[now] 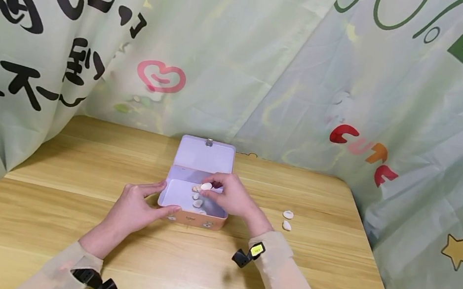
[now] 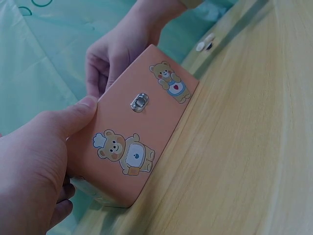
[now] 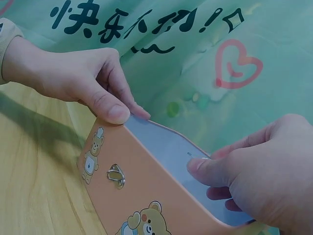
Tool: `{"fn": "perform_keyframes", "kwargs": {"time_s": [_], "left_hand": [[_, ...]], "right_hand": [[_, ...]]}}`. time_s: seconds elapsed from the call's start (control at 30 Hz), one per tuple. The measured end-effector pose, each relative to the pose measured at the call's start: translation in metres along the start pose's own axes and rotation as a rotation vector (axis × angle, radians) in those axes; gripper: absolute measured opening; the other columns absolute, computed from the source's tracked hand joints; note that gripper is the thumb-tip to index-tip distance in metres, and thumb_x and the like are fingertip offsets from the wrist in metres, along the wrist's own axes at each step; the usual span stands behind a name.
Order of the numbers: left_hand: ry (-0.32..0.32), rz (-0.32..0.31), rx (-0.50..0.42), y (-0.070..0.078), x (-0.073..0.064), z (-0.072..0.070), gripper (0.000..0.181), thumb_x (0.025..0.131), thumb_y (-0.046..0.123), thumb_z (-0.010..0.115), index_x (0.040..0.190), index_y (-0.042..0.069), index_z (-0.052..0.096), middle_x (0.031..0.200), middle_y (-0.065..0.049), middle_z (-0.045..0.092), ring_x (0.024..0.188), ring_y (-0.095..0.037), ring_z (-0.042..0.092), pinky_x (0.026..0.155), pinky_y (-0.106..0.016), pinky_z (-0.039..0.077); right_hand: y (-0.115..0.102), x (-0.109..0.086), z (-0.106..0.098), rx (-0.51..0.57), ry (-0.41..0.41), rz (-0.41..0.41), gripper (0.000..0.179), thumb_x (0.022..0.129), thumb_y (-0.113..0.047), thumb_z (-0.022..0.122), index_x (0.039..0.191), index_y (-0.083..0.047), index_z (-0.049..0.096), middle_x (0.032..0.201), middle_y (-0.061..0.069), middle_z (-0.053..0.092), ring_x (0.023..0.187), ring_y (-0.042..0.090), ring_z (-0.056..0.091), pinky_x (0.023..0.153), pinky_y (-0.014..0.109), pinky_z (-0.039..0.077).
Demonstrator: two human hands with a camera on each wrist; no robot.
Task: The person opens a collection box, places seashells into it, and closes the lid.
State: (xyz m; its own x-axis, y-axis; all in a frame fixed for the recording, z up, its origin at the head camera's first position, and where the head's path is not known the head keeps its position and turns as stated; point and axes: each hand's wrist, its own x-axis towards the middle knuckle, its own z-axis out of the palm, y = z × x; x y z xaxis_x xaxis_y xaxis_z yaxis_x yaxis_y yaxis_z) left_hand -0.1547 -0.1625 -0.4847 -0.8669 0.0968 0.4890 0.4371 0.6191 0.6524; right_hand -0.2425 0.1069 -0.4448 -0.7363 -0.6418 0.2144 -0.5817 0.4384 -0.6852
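Note:
A hinged box (image 1: 195, 220) with an orange outside and a lilac inside stands on the table, its lid (image 1: 205, 154) tipped back. My left hand (image 1: 134, 207) holds its left end, thumb on the front rim and fingers along the side. Over the box's interior, my right hand (image 1: 233, 197) pinches a white seashell (image 1: 206, 186) between thumb and fingers. Several more shells (image 1: 197, 203) lie on the box floor, partly hidden by that hand. In the left wrist view, bears and a metal clasp (image 2: 140, 102) show on the box front (image 2: 122, 129).
Two pale shells (image 1: 288, 215) lie on the wooden table (image 1: 307, 270) to the right of the box. A printed curtain (image 1: 227, 54) hangs behind the table and along its sides. Each sleeve carries a small black wrist camera (image 1: 241, 258).

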Motion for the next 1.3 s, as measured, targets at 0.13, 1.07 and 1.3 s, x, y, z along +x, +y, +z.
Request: {"fn": "perform_keyframes", "kwargs": {"time_s": [0.13, 1.07, 1.3], "left_hand": [[0.003, 0.003, -0.001, 0.000, 0.000, 0.000, 0.080, 0.074, 0.050, 0.097, 0.123, -0.009, 0.072, 0.123, -0.022, 0.070, 0.116, -0.045, 0.067, 0.085, -0.051, 0.061], [-0.015, -0.057, -0.037, 0.001, 0.000, -0.001, 0.086, 0.073, 0.058, 0.094, 0.125, -0.007, 0.071, 0.125, -0.018, 0.070, 0.119, -0.042, 0.066, 0.097, -0.056, 0.055], [-0.019, -0.054, -0.041, 0.001, 0.000, 0.000, 0.087, 0.074, 0.058, 0.094, 0.126, -0.007, 0.071, 0.126, -0.018, 0.069, 0.120, -0.039, 0.066, 0.083, -0.047, 0.060]], "right_hand": [[0.001, 0.001, 0.001, -0.018, 0.001, 0.013, 0.020, 0.094, -0.009, 0.083, 0.112, -0.001, 0.079, 0.102, 0.003, 0.076, 0.091, 0.016, 0.066, 0.088, 0.042, 0.060], [0.002, -0.047, -0.052, 0.002, 0.154, 0.041, 0.027, 0.095, -0.006, 0.080, 0.120, 0.002, 0.076, 0.124, 0.013, 0.075, 0.113, 0.035, 0.070, 0.100, 0.050, 0.056], [0.015, -0.070, -0.070, -0.044, 0.205, 0.097, 0.025, 0.095, -0.007, 0.081, 0.120, -0.004, 0.077, 0.123, 0.010, 0.075, 0.113, 0.031, 0.070, 0.102, 0.047, 0.055]]}}
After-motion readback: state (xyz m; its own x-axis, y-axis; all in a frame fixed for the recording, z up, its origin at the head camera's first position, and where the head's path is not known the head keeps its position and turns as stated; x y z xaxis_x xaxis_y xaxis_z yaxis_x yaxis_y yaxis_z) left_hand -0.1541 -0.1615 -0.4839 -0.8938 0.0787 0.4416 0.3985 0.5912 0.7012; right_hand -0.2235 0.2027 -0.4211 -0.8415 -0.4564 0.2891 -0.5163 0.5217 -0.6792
